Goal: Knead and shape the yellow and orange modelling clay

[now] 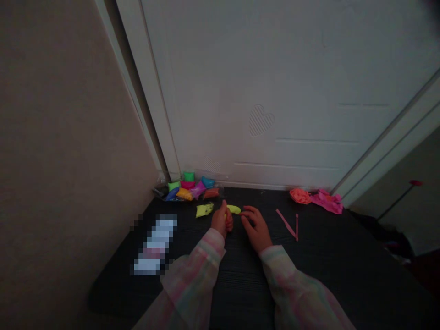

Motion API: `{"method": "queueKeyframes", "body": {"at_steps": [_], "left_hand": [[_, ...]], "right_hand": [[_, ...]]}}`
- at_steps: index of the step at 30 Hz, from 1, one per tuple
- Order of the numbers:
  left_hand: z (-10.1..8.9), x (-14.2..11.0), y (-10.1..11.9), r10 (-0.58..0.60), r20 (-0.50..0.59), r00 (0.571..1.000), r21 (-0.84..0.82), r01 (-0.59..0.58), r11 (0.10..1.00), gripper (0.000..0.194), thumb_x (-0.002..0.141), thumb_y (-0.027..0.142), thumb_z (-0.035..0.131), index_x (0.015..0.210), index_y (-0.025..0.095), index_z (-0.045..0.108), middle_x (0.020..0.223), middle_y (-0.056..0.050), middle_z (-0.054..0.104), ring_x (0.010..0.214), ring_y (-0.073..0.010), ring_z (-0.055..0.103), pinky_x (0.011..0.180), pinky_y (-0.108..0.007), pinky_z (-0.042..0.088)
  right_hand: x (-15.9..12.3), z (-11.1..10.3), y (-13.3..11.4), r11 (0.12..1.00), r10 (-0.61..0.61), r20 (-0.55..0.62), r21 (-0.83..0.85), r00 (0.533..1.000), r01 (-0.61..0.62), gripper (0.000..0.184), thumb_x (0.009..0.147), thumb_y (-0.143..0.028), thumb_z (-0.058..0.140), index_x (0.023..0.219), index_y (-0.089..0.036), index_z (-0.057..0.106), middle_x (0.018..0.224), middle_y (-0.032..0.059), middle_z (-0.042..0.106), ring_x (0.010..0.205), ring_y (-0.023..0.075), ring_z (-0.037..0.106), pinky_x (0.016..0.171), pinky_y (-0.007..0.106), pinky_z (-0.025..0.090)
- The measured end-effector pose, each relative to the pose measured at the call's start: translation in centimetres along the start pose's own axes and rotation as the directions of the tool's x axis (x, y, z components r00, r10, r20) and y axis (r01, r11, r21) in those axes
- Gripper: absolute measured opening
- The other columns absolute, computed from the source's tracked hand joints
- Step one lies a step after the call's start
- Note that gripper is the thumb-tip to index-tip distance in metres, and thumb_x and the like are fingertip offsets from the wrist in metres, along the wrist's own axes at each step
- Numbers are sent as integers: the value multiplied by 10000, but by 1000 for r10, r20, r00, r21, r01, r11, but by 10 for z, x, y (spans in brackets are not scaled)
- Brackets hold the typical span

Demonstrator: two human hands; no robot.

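Observation:
My left hand is closed in a fist with the thumb up, around a yellow piece of modelling clay. One smooth, rounded end of the clay sticks out to the right of the fist. My right hand is beside that end with its fingers bent and apart. Its fingertips are close to the clay's tip; whether they touch it I cannot tell. Just left of my left hand lies a yellow clay packet with dark marks on its wrapper.
Several coloured clay packets lie in clear plastic at the back left of the dark table. A pixelated pale oblong is at the left. Thin pink strips lie right; crumpled orange and pink pieces lie behind. A white door stands behind.

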State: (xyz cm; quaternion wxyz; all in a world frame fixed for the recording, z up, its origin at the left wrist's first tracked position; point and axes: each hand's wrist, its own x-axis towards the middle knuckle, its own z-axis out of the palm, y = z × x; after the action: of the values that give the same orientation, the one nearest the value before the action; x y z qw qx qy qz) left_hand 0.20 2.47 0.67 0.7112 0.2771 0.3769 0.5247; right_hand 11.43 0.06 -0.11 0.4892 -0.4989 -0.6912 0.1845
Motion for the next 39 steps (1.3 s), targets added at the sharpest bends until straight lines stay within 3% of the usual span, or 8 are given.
{"method": "queueKeyframes", "body": {"at_steps": [4,7,10,15,20,26,34,39], "left_hand": [[2,0,4,24,-43,999,-51,-26,998,475,632,533,370,380,171,194,253,84,158,208,-17,141,260,-153,74],[2,1,1,81,-67,995,-41,-83,996,402,623,488,416,421,164,290,264,94,174,217,-15,148,267,-145,93],[1,2,-4,116,-34,993,5,-116,993,207,636,364,441,692,166,455,321,94,301,239,-15,196,285,-134,121],[0,4,-8,119,-25,993,35,-118,992,489,576,140,465,1037,235,334,590,51,477,333,-13,326,323,-136,187],[-2,7,-12,187,-58,981,10,-187,982,478,582,169,525,1034,203,373,791,-20,505,621,-73,494,545,-198,369],[-6,8,-14,216,-9,976,85,-214,973,302,661,300,468,930,165,494,817,-49,536,774,-118,489,732,-246,336],[-5,12,-16,180,-2,984,136,-178,975,377,692,421,369,950,170,483,842,-53,531,736,-119,497,678,-240,360],[-9,6,-8,405,-69,912,457,-332,825,276,696,322,388,877,170,531,821,-66,538,779,-162,483,729,-297,356]], "right_hand": [[-1,0,0,1000,2,7,7,1000,-2,158,708,-239,423,778,-180,553,943,74,469,892,162,452,770,317,376],[-1,1,1,1000,-8,16,14,1000,8,184,714,-245,412,829,-176,539,951,79,468,898,166,450,757,313,384],[-1,1,1,1000,-18,22,9,1000,18,225,724,-262,395,897,-178,511,965,83,465,927,174,432,753,317,388],[-2,1,3,999,-37,38,-26,999,38,256,736,-277,375,953,-186,475,988,89,455,942,181,420,756,340,392],[-3,9,3,975,-142,108,-157,984,158,272,711,-277,424,962,-187,478,996,86,470,956,191,412,828,382,340],[0,20,1,950,-165,215,-228,963,214,266,709,-267,421,954,-181,478,945,79,525,903,197,455,773,375,370],[3,19,-5,987,83,107,-144,991,-67,215,671,-347,433,798,-177,469,790,50,566,737,171,526,673,312,401],[8,13,4,957,220,-51,-182,974,-225,220,651,-360,431,776,-180,435,752,50,555,706,175,528,647,302,400]]}}
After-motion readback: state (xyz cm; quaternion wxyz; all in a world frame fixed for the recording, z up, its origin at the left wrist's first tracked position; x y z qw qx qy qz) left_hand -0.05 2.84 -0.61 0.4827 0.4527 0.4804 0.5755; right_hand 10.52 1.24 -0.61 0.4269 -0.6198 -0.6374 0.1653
